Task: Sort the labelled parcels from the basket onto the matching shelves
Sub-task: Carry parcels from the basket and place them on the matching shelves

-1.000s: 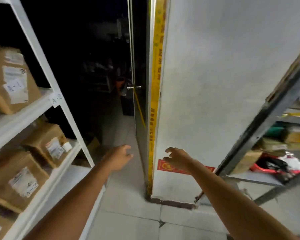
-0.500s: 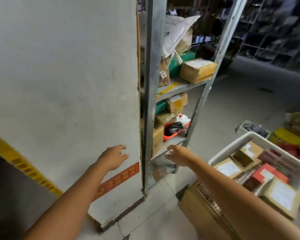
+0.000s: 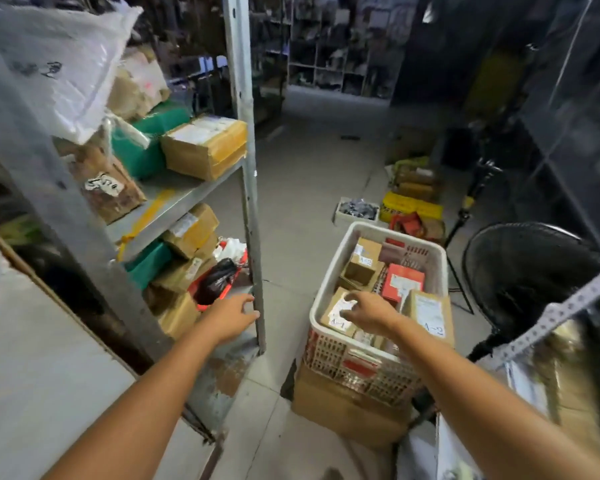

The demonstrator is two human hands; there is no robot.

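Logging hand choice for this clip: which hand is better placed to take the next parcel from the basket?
Right, most likely. The right hand hovers over the basket, fingers spread above the parcel marked A-1. The left hand is off beside the shelf post, outside the basket.

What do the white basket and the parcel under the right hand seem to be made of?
The basket looks like white moulded plastic: lattice walls, smooth rounded rim. The parcel is probably matte brown cardboard: dull tan faces, straight box edges.
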